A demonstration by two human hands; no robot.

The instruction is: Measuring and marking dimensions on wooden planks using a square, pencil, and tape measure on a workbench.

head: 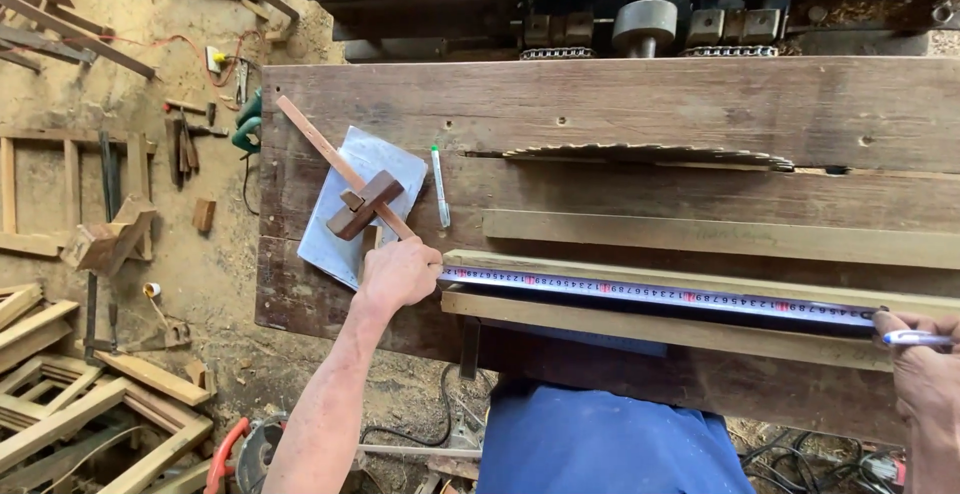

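Sawdust-strewn workshop floor is surrounding your rough plank bench (600,104).
Your left hand (398,272), arm stretched forward, is pressing fingers closed on the end of one tape measure (660,296) lying along two pale wooden strips (680,329); your right hand (925,374) is pinching a blue-and-white pen (915,338) at the tape's far end.

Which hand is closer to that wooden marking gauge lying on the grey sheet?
Left. The left hand sits just below the marking gauge; the right hand is far across the bench, holding a pen.
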